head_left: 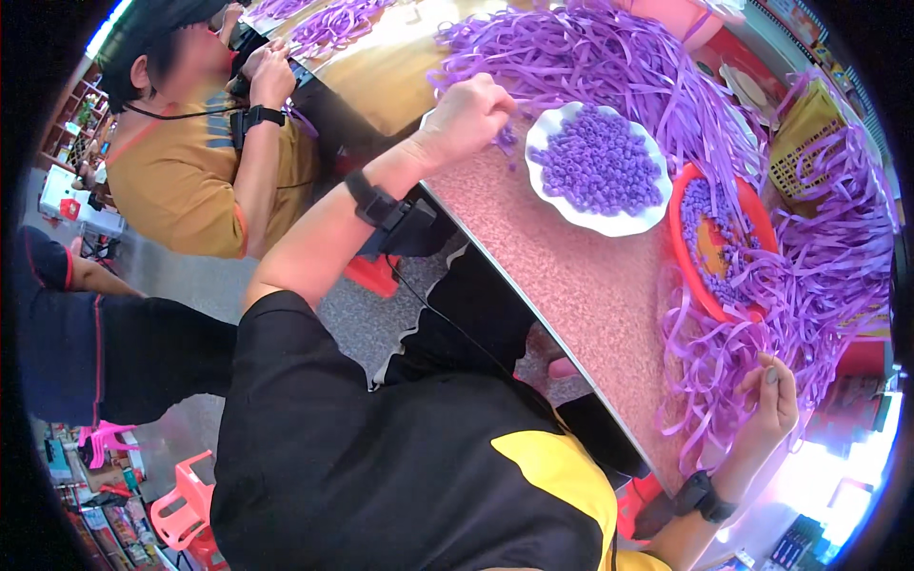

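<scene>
My left hand is over the table's left edge, its fingers bent together. What they hold, if anything, is too small to make out. A few loose purple pieces lie by its fingertips. Just right of it stands a white scalloped bowl heaped with small purple pieces. My right hand is at the table's right side, thumb and fingers closed on a purple ribbon of the loose tangle there. Beyond that hand sits a red-orange oval basin, with more purple pieces inside.
A large pile of purple ribbons covers the table's far side. More ribbons hang over a yellow basket at right. Another person sits at the left, hands raised. A pink stool stands on the floor. The speckled tabletop has a metal edge.
</scene>
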A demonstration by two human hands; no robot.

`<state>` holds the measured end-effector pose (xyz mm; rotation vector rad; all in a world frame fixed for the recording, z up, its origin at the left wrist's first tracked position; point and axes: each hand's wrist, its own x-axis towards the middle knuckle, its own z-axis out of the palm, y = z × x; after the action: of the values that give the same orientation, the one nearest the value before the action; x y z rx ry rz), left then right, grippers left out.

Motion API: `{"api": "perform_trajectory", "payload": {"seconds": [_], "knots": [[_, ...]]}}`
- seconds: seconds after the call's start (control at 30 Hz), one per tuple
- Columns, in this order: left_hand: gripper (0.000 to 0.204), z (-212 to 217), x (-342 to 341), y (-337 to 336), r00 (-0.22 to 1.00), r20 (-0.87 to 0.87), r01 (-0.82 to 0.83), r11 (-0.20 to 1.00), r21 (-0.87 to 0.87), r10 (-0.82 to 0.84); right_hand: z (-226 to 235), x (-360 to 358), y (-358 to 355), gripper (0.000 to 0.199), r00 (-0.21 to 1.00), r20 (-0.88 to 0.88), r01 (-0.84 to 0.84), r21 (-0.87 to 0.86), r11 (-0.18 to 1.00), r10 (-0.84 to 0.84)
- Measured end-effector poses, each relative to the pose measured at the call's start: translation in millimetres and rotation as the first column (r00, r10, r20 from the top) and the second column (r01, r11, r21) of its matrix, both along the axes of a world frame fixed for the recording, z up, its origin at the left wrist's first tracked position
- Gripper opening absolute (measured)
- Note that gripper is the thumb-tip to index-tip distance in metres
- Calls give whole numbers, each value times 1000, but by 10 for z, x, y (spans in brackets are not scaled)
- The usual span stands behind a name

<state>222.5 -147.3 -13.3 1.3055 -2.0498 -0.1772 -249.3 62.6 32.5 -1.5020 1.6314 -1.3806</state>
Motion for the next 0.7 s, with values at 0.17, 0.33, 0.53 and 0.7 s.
{"api": "perform_trajectory", "payload": {"seconds": [0.17, 0.33, 0.53, 0.7], "knots": [[17, 17, -205, 131, 983, 177, -12, 988, -154, 39, -21, -32, -5, 21, 1000, -1, -8, -5, 1000, 8], [20, -53, -242, 193, 953, 300, 37, 973, -227, 34, -32, -21, -17, 21, 1000, -1, -27, -8, 1000, 27], [18, -107, -277, 195, 946, 324, 101, 969, -226, -23, -26, -17, 2, 21, 1000, -11, -5, 21, 1000, 6], [16, -175, -254, 173, 949, 313, 102, 971, -216, -30, -28, -15, 9, 21, 998, -58, -30, 31, 999, 32]]}}
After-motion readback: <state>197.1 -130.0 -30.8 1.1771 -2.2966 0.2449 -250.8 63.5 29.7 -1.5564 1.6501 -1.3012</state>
